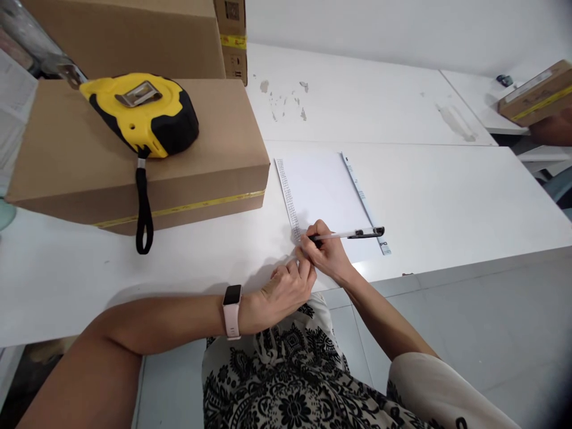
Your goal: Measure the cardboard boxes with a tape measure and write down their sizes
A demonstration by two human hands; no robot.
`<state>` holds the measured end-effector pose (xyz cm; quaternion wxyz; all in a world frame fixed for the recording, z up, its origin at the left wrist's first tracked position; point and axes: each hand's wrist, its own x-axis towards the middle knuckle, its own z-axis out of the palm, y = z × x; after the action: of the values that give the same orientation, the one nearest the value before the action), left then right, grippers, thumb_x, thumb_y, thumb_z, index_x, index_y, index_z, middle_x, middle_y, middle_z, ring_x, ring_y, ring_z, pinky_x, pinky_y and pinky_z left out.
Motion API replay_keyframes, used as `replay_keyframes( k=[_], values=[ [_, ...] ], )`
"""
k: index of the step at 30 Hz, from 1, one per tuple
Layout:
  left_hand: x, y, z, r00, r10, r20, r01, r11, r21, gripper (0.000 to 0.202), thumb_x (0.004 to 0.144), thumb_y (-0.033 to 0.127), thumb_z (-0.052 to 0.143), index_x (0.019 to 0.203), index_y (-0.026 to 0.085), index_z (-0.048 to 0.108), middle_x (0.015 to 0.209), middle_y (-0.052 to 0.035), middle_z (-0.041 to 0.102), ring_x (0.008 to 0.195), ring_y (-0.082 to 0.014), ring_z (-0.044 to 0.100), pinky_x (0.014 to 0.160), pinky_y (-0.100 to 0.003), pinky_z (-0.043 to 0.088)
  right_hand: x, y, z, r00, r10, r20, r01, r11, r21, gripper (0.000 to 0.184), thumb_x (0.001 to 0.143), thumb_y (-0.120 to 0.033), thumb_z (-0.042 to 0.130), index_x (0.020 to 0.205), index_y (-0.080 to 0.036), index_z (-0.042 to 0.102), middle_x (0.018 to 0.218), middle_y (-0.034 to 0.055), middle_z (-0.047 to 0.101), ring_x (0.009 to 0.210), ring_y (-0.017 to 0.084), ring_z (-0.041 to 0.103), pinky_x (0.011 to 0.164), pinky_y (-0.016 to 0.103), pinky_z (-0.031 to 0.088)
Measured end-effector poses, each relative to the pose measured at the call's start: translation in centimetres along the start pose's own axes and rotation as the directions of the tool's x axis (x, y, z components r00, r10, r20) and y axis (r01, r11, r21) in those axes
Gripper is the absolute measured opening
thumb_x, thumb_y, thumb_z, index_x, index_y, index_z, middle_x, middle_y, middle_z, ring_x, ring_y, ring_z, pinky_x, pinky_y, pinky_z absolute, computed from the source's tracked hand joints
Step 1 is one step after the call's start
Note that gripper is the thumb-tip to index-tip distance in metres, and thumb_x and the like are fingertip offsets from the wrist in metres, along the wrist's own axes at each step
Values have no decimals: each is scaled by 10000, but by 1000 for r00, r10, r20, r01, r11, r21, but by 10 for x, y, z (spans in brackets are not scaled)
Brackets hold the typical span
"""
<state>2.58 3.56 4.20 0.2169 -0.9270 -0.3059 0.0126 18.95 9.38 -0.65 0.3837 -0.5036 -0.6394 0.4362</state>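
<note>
Fingers of the left hand (283, 289) curl at lower centre, whether around anything I cannot tell; those of the right hand (330, 256) close around a pen (369, 233) over white paper (322, 190), mid-frame on the surface (447, 202); a tape measure (165, 107) rests on a cardboard box (226, 140), upper left.

A plain white wall (402, 30) stands beyond the long white bench (447, 196), its far part blotched grey; pale tiled floor (469, 322) shows near right.
</note>
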Motion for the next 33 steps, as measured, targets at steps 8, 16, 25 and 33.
replay_keyframes(
  k=[8, 16, 25, 33],
  values=[
    [0, -1, -1, 1000, -1, 13, 1, 1000, -17, 298, 1001, 80, 426, 1168, 58, 672, 995, -158, 733, 632, -125, 558, 501, -213, 416, 0, 2, 0, 1000, 1, 6, -1, 998, -63, 221, 915, -293, 617, 805, -256, 428, 567, -89, 393, 492, 100, 344, 474, 246, 280],
    [-1, -1, 0, 1000, 8, 8, -8, 1000, -5, 295, 1011, 88, 433, 1167, 62, 681, 885, -109, 699, 618, -120, 548, 497, -202, 420, 0, 0, 0, 1000, 8, -11, -9, 996, -87, 220, 884, -271, 619, 785, -254, 424, 562, -83, 412, 499, 102, 358, 480, 243, 299],
    [-1, 0, 0, 1000, 3, 11, -3, 1000, 1, 325, 1018, 98, 433, 1237, 44, 668, 1045, -177, 729, 656, -126, 574, 513, -210, 444, 0, -3, 0, 998, 37, -43, -39, 998, -43, 240, 892, -292, 621, 765, -254, 422, 570, -81, 406, 495, 98, 356, 470, 243, 294],
    [-1, -1, -1, 1000, 12, 28, -10, 999, -47, 305, 1016, 92, 442, 1212, 44, 671, 1004, -166, 719, 686, -142, 574, 521, -227, 439, 2, -3, 1, 997, 44, -60, -47, 998, -46, 249, 890, -301, 630, 773, -252, 415, 582, -87, 401, 497, 91, 346, 475, 243, 284]
  ],
)
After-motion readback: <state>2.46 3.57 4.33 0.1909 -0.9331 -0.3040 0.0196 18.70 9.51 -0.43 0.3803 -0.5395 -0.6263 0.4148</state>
